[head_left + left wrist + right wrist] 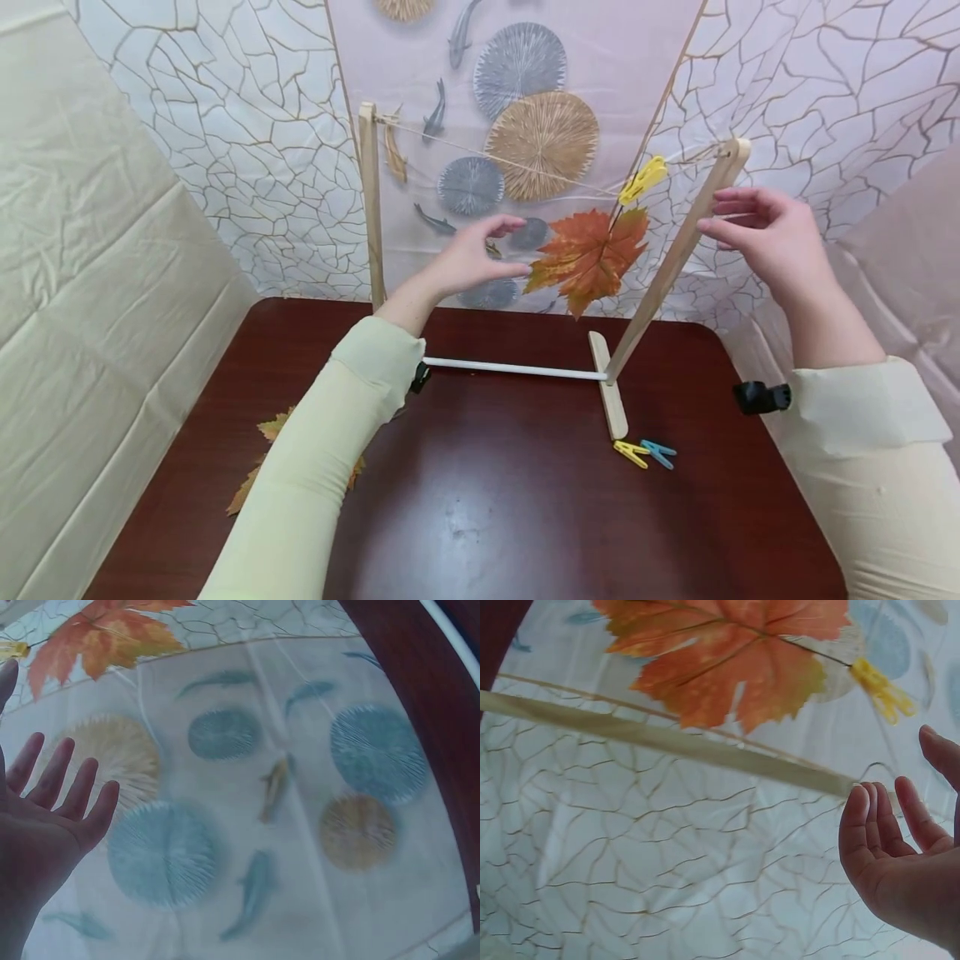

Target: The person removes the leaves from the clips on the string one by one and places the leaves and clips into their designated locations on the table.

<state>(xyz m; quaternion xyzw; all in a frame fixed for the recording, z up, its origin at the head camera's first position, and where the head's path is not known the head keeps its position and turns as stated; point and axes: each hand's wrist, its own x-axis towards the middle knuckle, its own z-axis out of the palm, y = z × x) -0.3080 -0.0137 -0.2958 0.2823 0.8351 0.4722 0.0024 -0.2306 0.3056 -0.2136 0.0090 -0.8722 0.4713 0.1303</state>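
Observation:
An orange-red artificial maple leaf (592, 260) hangs by its stem from a string (517, 162), held there by a yellow clothespin (643, 179). The string runs between two wooden posts. My left hand (480, 254) is just left of the leaf with thumb and fingers spread apart, nothing between them; the left wrist view shows its fingers loosely extended. On the other side, my right hand (772, 237) is raised beside the right post (675, 258), its fingers gently bent and holding nothing. The right wrist view shows the leaf and clothespin beyond that hand.
A yellow clothespin (632, 453) and a blue clothespin (658, 453) lie by the right post's wooden foot (609, 400). A white rod (517, 368) joins the stand's base. More leaves (246, 487) lie on the dark table (480, 517), partly hidden under my left sleeve.

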